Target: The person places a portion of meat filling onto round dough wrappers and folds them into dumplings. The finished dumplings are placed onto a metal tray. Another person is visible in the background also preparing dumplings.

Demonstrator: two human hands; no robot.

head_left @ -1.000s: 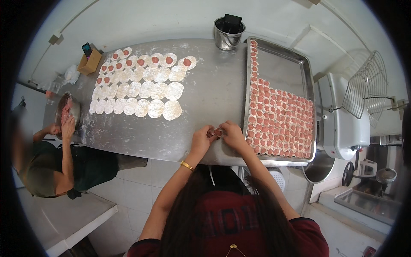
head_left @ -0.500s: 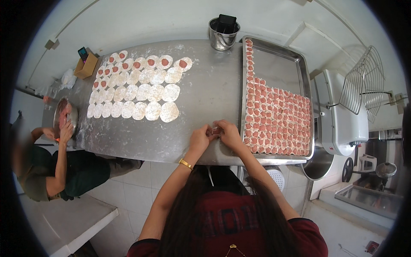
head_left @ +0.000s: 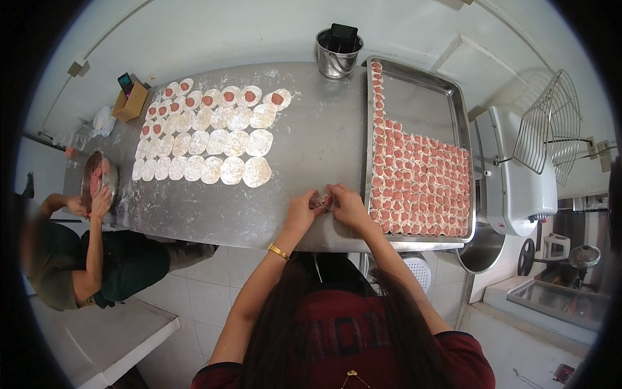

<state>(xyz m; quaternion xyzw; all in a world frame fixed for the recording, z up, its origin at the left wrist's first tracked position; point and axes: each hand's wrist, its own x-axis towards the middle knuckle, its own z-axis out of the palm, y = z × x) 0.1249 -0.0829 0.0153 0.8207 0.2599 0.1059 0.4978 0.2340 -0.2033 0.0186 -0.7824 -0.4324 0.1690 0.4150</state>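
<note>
Between my two hands, over the near edge of the steel table (head_left: pixel 311 142), is a small meat dumpling (head_left: pixel 325 201). The fingers of my left hand (head_left: pixel 302 210) pinch one side of its wrapper, and those of my right hand (head_left: pixel 348 206) pinch the other. Fingers partly cover it. Right beside my right hand lies a large metal tray (head_left: pixel 369 129) with many open-topped meat dumplings (head_left: pixel 421 185) in close rows. On the left half of the table, round floured wrappers (head_left: pixel 257 172) lie in rows; the farther ones carry pink meat filling (head_left: pixel 277 98).
At the far edge stands a metal bucket (head_left: pixel 338 61) with a black object inside. A co-worker at the left has both hands at a bowl of meat (head_left: pixel 110 185). A cardboard box (head_left: pixel 131 102) sits at the far left corner; a white machine (head_left: pixel 508 172) stands right of the tray.
My fingers have shifted slightly around the dumpling, and more of it shows. The co-worker's hands have moved a little lower at the bowl. Wrappers and tray look the same.
</note>
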